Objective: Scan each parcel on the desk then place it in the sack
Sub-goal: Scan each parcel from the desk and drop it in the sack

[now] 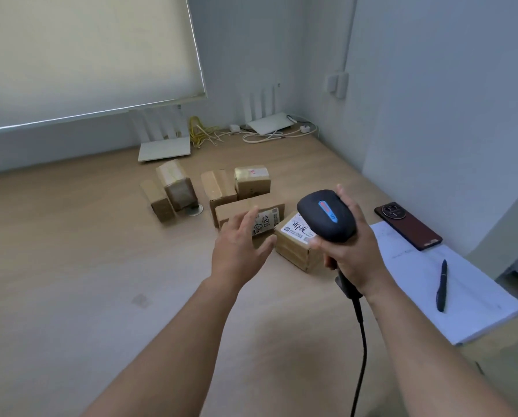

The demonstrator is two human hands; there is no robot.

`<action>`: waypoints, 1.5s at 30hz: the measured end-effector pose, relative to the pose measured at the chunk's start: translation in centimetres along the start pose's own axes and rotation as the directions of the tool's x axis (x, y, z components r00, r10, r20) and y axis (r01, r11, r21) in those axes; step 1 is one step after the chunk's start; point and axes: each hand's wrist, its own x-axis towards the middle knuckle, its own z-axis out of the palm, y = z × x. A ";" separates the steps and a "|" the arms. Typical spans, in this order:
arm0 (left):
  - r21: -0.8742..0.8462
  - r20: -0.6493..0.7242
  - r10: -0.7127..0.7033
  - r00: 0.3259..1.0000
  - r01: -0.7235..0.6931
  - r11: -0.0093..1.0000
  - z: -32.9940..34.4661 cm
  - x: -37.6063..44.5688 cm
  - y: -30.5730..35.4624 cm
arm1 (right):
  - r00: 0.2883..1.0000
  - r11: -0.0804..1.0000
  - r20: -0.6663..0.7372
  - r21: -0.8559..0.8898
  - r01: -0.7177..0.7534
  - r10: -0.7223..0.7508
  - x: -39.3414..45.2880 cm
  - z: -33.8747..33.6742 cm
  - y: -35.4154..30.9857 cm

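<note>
Now, right hand (346, 254): grips scanner (326, 215), aimed down at labelled parcel (296, 239).
Left hand (241, 239): fingers spread, empty, reaching for parcels.

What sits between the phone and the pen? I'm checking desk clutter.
Only bare white paper lies between the phone and the pen, seen in the head view.

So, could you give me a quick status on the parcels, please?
Right hand grips scanner. Left hand open, reaching toward labelled parcel. Nothing in the way.

parcels (221, 194) on desk (71, 236), phone (408, 225) right
</note>
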 end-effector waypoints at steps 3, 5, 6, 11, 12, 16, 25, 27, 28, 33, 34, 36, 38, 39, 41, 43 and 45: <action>0.026 0.043 -0.015 0.999 0.014 1.000 3.1 2.7 1.5 | 0.999 0.999 0.008 -0.006 -0.053 0.053 2.9 -2.2 2.0; 0.048 0.087 -0.031 0.996 0.027 0.998 4.9 3.9 1.9 | 0.995 0.995 0.014 -0.010 -0.096 0.096 4.1 -3.2 3.0; 0.061 0.111 -0.045 0.993 0.039 0.997 5.9 4.7 2.1 | 0.993 0.993 0.015 -0.011 -0.117 0.117 4.8 -3.7 3.5; 0.209 0.233 -0.115 0.966 0.066 0.976 9.6 8.2 2.7 | 0.986 0.986 0.006 -0.005 -0.169 0.169 7.7 -5.7 5.8; 0.253 0.258 -0.130 0.957 0.063 0.965 10.1 8.8 2.7 | 0.984 0.984 0.001 -0.003 -0.179 0.179 8.0 -6.0 6.2; 0.342 0.351 -0.219 0.910 0.093 0.935 11.2 10.9 2.7 | 0.974 0.974 -0.010 0.007 -0.225 0.225 8.9 -7.1 7.4; 0.403 0.294 -0.036 0.955 -0.089 0.911 11.5 9.6 6.9 | 0.968 0.968 0.000 0.027 -0.249 0.249 9.3 -7.6 7.8; 0.322 0.311 -0.015 0.950 -0.091 0.942 11.6 9.0 7.4 | 0.972 0.972 -0.010 0.033 -0.234 0.234 9.3 -7.9 7.8; 0.262 0.339 -0.027 0.940 -0.067 0.963 11.8 8.7 7.3 | 0.973 0.972 -0.014 0.036 -0.231 0.232 9.2 -8.0 7.7; 0.110 0.552 -0.166 0.817 0.126 0.986 12.3 8.3 7.3 | 0.967 0.967 -0.026 0.038 -0.251 0.252 8.4 -8.7 7.5; 0.154 0.581 -0.188 0.792 0.120 0.981 12.3 8.3 7.4 | 0.967 0.967 -0.032 0.039 -0.250 0.251 8.2 -8.8 7.6; 0.229 0.612 -0.232 0.756 0.111 0.967 12.1 8.3 7.1 | 0.969 0.970 -0.041 0.033 -0.241 0.242 7.8 -8.8 7.5; 0.238 0.620 -0.256 0.741 0.133 0.962 11.6 8.3 6.6 | 0.969 0.969 -0.033 0.041 -0.244 0.245 7.5 -8.5 7.1; 0.227 0.621 -0.266 0.737 0.155 0.961 11.2 8.0 6.2 | 0.968 0.968 -0.026 0.049 -0.248 0.249 7.4 -8.3 6.9; 0.168 0.626 -0.293 0.723 0.242 0.956 10.4 7.4 5.2 | 0.970 0.970 -0.019 0.047 -0.240 0.242 7.1 -7.6 6.4; 0.057 0.635 -0.311 0.707 0.359 0.932 9.4 6.3 3.5 | 0.973 0.972 -0.020 0.036 -0.231 0.231 6.7 -6.5 6.1; -0.104 0.639 -0.305 0.706 0.472 0.875 8.0 5.1 1.5 | 0.976 0.976 -0.010 0.020 -0.219 0.219 6.1 -5.0 5.5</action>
